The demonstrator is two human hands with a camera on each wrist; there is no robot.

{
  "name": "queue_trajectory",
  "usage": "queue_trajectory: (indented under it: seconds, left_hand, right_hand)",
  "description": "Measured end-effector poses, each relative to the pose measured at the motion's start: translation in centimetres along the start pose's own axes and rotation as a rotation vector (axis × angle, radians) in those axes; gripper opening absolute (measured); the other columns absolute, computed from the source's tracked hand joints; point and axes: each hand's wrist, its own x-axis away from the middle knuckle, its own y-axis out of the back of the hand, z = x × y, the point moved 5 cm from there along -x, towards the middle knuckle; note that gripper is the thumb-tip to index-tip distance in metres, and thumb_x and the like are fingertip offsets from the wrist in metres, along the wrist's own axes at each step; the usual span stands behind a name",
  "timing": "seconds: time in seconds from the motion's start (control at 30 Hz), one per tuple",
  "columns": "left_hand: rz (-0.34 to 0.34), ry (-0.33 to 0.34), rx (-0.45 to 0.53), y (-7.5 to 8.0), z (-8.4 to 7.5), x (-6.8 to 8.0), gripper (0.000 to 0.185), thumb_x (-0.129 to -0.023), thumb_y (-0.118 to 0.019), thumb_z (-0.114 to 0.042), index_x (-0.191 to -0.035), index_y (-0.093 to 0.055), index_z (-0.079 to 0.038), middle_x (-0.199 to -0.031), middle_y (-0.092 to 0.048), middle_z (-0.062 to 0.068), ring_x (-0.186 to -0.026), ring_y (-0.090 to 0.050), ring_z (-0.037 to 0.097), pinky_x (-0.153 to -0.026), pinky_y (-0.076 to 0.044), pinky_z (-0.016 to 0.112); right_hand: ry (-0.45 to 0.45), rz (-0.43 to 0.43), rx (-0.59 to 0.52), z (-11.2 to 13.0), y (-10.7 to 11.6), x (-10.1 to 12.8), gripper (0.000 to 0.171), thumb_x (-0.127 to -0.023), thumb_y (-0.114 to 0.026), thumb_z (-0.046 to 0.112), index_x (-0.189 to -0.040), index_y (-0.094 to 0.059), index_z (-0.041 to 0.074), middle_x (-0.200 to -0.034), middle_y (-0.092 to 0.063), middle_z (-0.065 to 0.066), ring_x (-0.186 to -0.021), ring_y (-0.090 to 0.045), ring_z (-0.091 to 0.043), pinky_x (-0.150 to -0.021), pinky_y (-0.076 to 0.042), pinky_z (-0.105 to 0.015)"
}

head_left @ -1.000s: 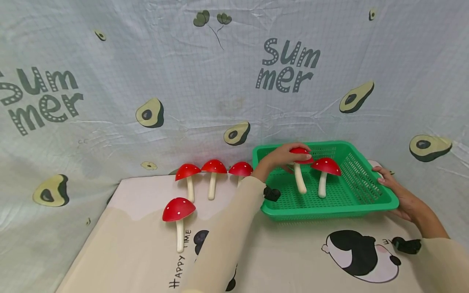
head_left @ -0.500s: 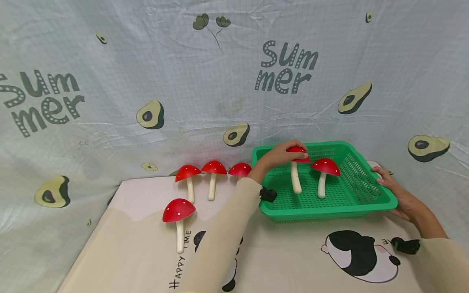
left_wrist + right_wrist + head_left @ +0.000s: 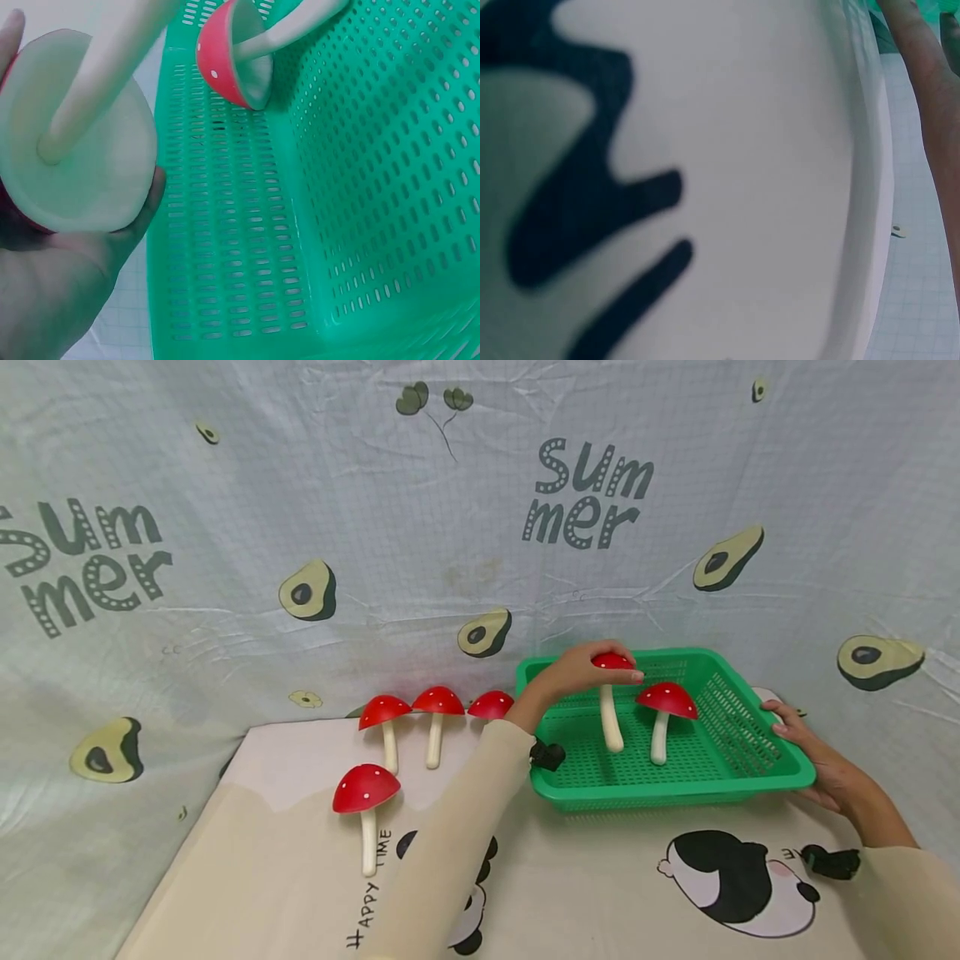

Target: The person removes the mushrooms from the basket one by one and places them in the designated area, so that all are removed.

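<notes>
My left hand (image 3: 577,670) grips a toy mushroom (image 3: 611,727) by its red, white-dotted cap, the pale stem hanging down inside the green basket (image 3: 660,791). From the left wrist view, the held mushroom's cream underside (image 3: 97,180) faces the camera, with thumb and fingers spread around the cap's edge. A second mushroom (image 3: 667,700) leans against the basket's back wall, to the right of the held one. At the basket's right rim, my right hand (image 3: 825,768) holds on, its fingertips over the edge; in the right wrist view only part of this hand (image 3: 930,82) shows.
To the left, three red mushrooms stand along the back edge of the table: one (image 3: 386,714), another (image 3: 438,702) and a third (image 3: 491,705) partly behind my left arm. Nearer lies one more mushroom (image 3: 367,792). A printed cloth (image 3: 405,527) hangs behind the table (image 3: 585,893).
The held mushroom shifted slightly left, then back right and a little upward with my left hand. My right hand and the basket stayed in place.
</notes>
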Motion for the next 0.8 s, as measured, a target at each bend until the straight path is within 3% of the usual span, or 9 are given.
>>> queue_trajectory:
  seconds: [0.27,0.53,0.7,0.8]
  left_hand:
    - [0.009,-0.041,-0.011,0.2,-0.5,0.2,0.025,-0.097,-0.069,-0.031,-0.117,-0.067,-0.017,-0.110,-0.068,-0.003,-0.100,-0.061,0.012,-0.084,-0.051,0.026]
    - [0.041,-0.182,-0.005,0.2,-1.6,0.3,0.025,-0.103,-0.061,-0.022,-0.120,-0.070,-0.006,-0.111,-0.072,0.003,-0.104,-0.066,0.014,-0.089,-0.051,0.023]
    - [-0.022,-0.119,-0.023,0.5,-1.6,0.8,0.030,-0.103,-0.059,-0.034,-0.123,-0.068,-0.014,-0.116,-0.062,0.001,-0.103,-0.057,0.014,-0.083,-0.056,0.035]
    - [-0.043,-0.077,-0.038,0.7,-1.5,1.1,0.033,-0.102,-0.059,-0.038,-0.127,-0.066,-0.019,-0.123,-0.054,0.001,-0.109,-0.049,0.013,-0.084,-0.056,0.034]
  right_hand:
    - [0.012,0.017,-0.034,0.0,-0.2,0.0,0.035,-0.111,-0.020,0.021,-0.141,-0.025,0.039,-0.127,-0.050,0.006,-0.103,-0.068,-0.015,-0.080,-0.061,-0.036]
    - [0.001,0.004,-0.043,0.0,-0.4,0.1,0.034,-0.111,-0.022,0.023,-0.141,-0.025,0.039,-0.125,-0.051,0.005,-0.102,-0.069,-0.015,-0.080,-0.061,-0.037]
    - [-0.007,-0.019,-0.022,-0.1,-0.3,0.2,0.033,-0.111,-0.022,0.024,-0.140,-0.025,0.040,-0.126,-0.050,0.006,-0.101,-0.068,-0.014,-0.080,-0.061,-0.037]
    - [-0.004,-0.020,-0.023,-0.1,-0.3,0.1,0.033,-0.111,-0.022,0.024,-0.140,-0.026,0.040,-0.126,-0.050,0.006,-0.101,-0.068,-0.015,-0.079,-0.061,-0.037]
